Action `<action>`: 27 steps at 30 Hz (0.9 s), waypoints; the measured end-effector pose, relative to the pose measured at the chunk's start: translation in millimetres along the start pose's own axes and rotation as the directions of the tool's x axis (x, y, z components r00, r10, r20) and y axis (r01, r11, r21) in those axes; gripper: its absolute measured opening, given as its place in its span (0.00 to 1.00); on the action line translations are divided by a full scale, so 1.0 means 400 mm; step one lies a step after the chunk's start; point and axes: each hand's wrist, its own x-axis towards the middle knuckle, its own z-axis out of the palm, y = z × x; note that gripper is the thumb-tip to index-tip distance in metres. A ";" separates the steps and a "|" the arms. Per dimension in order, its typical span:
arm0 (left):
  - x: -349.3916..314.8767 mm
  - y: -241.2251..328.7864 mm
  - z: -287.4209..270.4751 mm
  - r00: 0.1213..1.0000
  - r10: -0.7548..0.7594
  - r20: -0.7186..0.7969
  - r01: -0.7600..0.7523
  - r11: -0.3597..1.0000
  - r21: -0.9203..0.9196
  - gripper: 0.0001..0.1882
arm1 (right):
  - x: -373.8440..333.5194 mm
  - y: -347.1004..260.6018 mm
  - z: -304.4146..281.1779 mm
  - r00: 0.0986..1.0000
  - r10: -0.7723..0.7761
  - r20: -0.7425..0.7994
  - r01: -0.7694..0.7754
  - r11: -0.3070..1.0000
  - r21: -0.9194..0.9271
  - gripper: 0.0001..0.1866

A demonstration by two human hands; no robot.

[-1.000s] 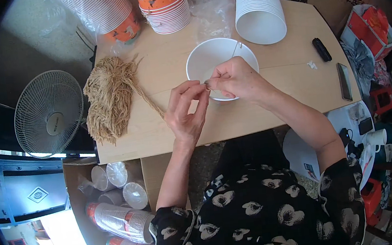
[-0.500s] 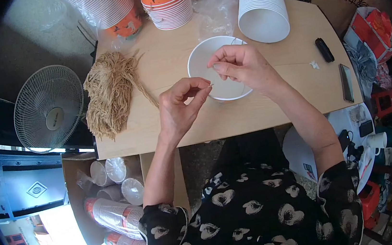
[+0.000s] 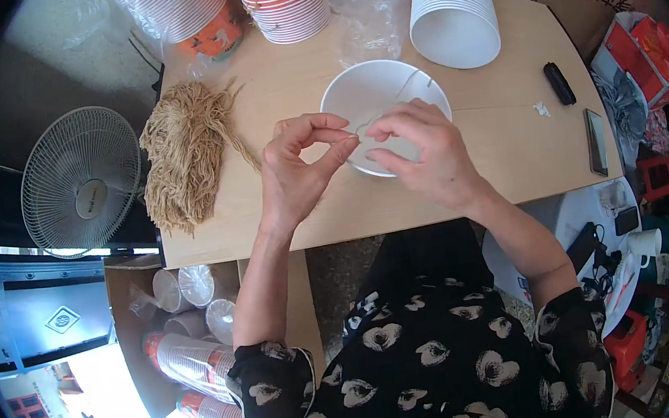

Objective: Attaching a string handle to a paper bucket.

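Over the table's middle, my left hand pinches a thin pale cord between thumb and forefinger. The cord trails across the mouth of a white paper bucket and over to its far right wall. My right hand hovers above the bucket's near right side, thumb and forefinger apart, with its other fingers partly hidden. A bundle of tan cords lies on the table left of my hands, a few strands reaching toward my left wrist.
Stacks of orange-and-white paper buckets stand at the back, another white stack lies tipped. Crumpled clear plastic sits between them. A black case and a phone lie right. Left are a fan and a carton of wrapped buckets.
My right hand has lowered and its thumb and forefinger have spread apart. My left hand has shifted slightly left, still pinching the cord.
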 end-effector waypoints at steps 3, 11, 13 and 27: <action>0.000 -0.004 0.006 0.997 -0.075 0.020 0.077 0.992 -0.096 0.12 | 0.002 -0.001 0.017 1.000 -0.005 0.013 0.005 1.000 -0.028 0.12; -0.006 -0.009 0.005 0.989 -0.143 0.031 0.146 0.966 -0.212 0.10 | 0.006 0.006 0.039 0.996 -0.090 -0.020 0.088 0.992 -0.091 0.06; -0.007 -0.020 0.006 0.992 -0.122 0.031 0.126 0.971 -0.203 0.08 | 0.004 0.005 0.043 0.998 -0.051 -0.026 0.050 0.999 -0.021 0.04; -0.031 -0.016 0.009 0.993 -0.113 -0.026 0.106 0.976 -0.193 0.09 | 0.011 0.002 0.044 0.991 0.108 0.084 -0.116 0.988 0.103 0.04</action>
